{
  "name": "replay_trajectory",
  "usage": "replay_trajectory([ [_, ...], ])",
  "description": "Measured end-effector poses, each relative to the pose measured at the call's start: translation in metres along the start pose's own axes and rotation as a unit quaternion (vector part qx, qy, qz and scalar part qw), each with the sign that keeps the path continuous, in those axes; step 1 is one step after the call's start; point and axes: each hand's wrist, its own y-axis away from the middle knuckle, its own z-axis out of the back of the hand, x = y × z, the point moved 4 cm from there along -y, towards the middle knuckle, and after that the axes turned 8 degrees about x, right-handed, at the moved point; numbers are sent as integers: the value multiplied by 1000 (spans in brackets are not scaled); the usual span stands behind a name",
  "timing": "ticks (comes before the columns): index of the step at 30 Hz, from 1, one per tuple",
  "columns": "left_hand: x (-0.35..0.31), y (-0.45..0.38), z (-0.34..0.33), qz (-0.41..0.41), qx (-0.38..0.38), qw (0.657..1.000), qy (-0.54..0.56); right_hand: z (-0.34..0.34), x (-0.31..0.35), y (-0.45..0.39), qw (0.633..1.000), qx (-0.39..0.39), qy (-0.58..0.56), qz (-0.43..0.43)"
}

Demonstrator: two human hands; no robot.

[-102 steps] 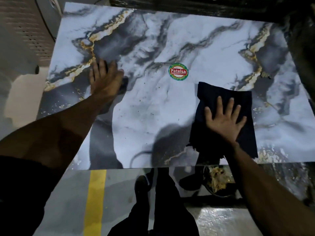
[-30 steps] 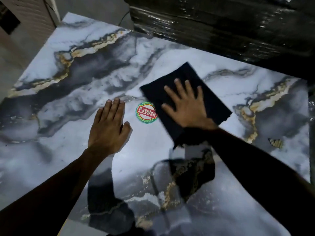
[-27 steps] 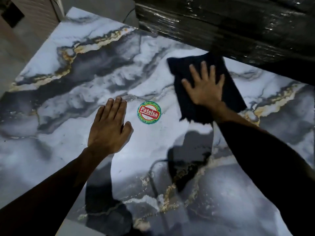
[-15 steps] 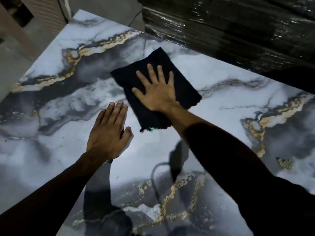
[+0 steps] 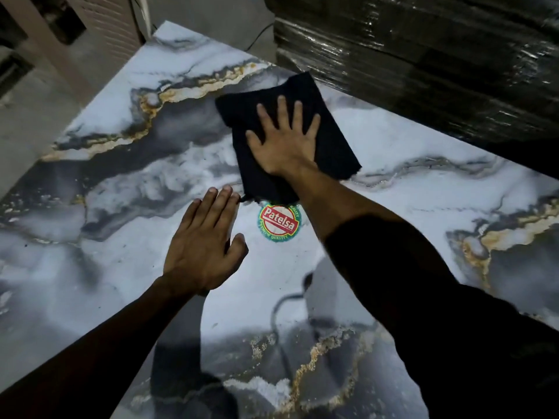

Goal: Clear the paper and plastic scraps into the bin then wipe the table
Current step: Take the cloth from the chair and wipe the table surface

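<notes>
Setting: storage or warehouse area, probably of a tile or surface trade; dimly lit. Evidence: 1 stack of flat dark goods (image 5: 423,62) bound in glossy stretch wrap, standing against the far edge of the table (image 5: 408,207). Table top is a large polished slab printed in white, grey and gold marble pattern, bearing 1 round maker's sticker (image 5: 279,222) reading "Patelsa", "Premium Quality". Bare grey concrete floor (image 5: 36,116) at left. Pale ribbed panel (image 5: 106,25) behind, upper left.
</notes>
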Motion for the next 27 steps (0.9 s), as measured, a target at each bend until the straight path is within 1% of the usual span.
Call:
replay_trajectory([
  [1, 0, 0, 0, -2, 0, 1000, 0, 3, -9, -2, 1000, 2, -4, -7],
  [2, -1, 1, 0, -5, 1, 1000, -1, 7, -27, -3, 999, -8, -13, -33],
  [5, -1, 1, 1, -7, -4, 1000, -8, 16, -107, 3, 982, -41, -68, -171],
  [8, -1, 2, 0, -12, -1, 1000, -15, 19, -192, 39, 942, -69, -122, -306],
  [11, 2, 2, 0, -22, -3, 1000, -11, 6, -253, 94, 900, -75, -150, -403],
  [13, 2, 2, 0, -23, -2, 1000, -9, -3, -277, 129, 868, -74, -171, -460],
  [15, 2, 1, 0, -20, -6, 1000, -4, -7, -274, 143, 835, -87, -197, -507],
  [16, 2, 1, 0, -19, -7, 1000, 0, -8, -257, 141, 830, -96, -199, -511],
  [17, 2, 1, -1, -23, -7, 1000, 1, -10, -233, 138, 841, -100, -193, -496],
  [18, 3, 1, -1, -25, -6, 1000, 1, -13, -203, 132, 867, -100, -174, -455],
  [20, 4, 1, -1, -26, -7, 1000, -1, -27, -134, 120, 932, -88, -110, -333],
  [21, 4, 1, -1, -28, -7, 1000, -3, -32, -108, 119, 952, -79, -90, -280],
  [22, 3, 1, -1, -30, -6, 1000, -4, -35, -95, 120, 964, -66, -80, -245],
  [23, 2, 1, -1, -30, -8, 1000, -3, -36, -95, 122, 969, -52, -80, -227],
  [24, 2, 1, -2, -30, -13, 999, -2, -33, -107, 123, 968, -47, -87, -229],
  [25, 2, 0, -2, -33, -18, 999, -2, -29, -125, 127, 961, -55, -98, -252],
  [27, 2, 1, -3, -35, -25, 999, -1, -25, -170, 141, 931, -71, -135, -330],
])
